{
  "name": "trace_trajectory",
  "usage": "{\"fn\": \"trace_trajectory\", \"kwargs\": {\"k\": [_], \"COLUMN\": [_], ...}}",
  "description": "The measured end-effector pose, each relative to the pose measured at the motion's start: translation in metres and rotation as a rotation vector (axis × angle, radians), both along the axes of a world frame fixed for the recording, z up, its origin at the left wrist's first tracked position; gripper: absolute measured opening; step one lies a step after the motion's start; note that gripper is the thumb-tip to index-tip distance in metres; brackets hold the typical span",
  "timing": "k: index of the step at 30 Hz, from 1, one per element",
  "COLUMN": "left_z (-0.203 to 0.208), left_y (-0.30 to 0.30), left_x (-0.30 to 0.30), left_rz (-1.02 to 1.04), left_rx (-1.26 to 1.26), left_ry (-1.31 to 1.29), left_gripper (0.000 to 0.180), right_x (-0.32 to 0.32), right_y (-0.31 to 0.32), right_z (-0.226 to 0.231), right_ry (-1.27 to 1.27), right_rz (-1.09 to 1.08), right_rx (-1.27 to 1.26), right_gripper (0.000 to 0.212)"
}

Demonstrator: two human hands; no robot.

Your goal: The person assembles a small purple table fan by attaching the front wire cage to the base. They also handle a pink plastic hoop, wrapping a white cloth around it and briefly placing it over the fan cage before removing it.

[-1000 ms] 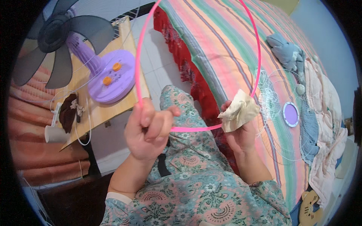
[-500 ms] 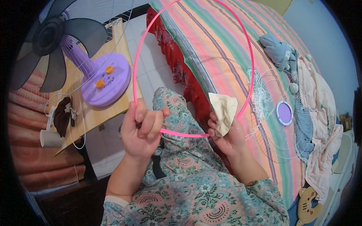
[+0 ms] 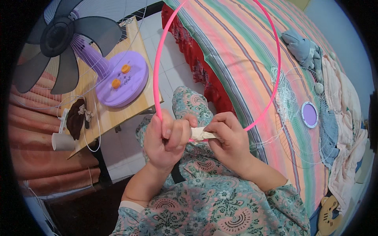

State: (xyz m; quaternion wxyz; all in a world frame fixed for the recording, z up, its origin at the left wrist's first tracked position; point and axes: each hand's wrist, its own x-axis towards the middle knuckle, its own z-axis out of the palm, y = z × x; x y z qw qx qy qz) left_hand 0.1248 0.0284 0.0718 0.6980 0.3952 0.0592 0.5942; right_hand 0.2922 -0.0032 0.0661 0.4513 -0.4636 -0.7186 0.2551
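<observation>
A thin pink ring (image 3: 157, 78), likely a fan guard's rim, stands upright in front of me, its top running out of view. My left hand (image 3: 167, 137) is wrapped round its lower left part. With my right hand (image 3: 229, 143) I pinch a cream cloth (image 3: 200, 134) folded round the bottom of the ring, right beside my left fingers. Part of the ring under the cloth and fingers is hidden.
On the wooden table (image 3: 114, 118) at left stands a purple fan (image 3: 124, 80) with dark blades, near a dark cloth (image 3: 75, 120) and a white cup (image 3: 63, 141). A wire fan guard (image 3: 293, 137), a plush toy (image 3: 301, 49) and clothes (image 3: 346, 129) lie on the striped bed (image 3: 236, 59).
My right hand has moved left along the ring toward my left hand. The cloth, loosely held upright before, is now wrapped round the ring. The whole view has shifted slightly.
</observation>
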Motion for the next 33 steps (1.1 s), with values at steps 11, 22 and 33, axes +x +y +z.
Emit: {"fn": "trace_trajectory", "kwargs": {"k": [11,22,33], "left_z": [-0.001,-0.004,-0.007], "left_y": [0.000,-0.004,-0.005], "left_x": [0.008,0.013,0.013], "left_rz": [0.182,0.253,0.272], "left_rx": [-0.041,-0.046,-0.013], "left_ry": [-0.001,0.037,0.000], "left_gripper": [0.034,0.034,0.034], "right_x": [0.001,-0.002,-0.003], "right_y": [-0.004,-0.004,-0.012], "right_z": [-0.003,0.003,-0.001], "right_ry": [-0.103,0.081,0.340], "right_rz": [0.097,0.150,0.265], "right_rx": [0.050,-0.180,-0.423], "right_gripper": [0.046,0.029,0.039]}}
